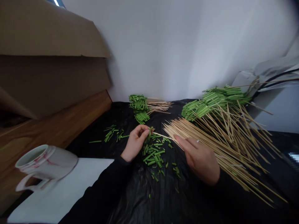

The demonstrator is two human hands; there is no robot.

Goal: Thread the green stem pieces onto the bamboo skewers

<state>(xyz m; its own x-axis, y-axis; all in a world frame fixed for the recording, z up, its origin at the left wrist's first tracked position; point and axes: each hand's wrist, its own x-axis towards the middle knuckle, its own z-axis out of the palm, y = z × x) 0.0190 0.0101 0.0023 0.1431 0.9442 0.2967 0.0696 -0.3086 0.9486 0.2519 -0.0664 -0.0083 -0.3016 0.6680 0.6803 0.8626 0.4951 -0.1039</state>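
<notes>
My left hand [135, 141] pinches short green stem pieces at the tip of a bamboo skewer [161, 135]. That skewer runs to my right hand [199, 157], whose fingers are closed on its other part. Beneath and between both hands lies a loose scatter of cut green stems [155, 157]. Beside and partly under my right hand, a large bundle of bare skewers [187, 127] spreads toward the lower right. The exact stem pieces in my left fingertips are partly hidden.
Threaded green skewers [140, 107] lie by the wall, with a larger pile [217, 101] at right. A mug [49, 165] stands on a white sheet [93, 171] at left, near a cardboard box [56, 74]. Black plastic [135, 193] covers the work surface.
</notes>
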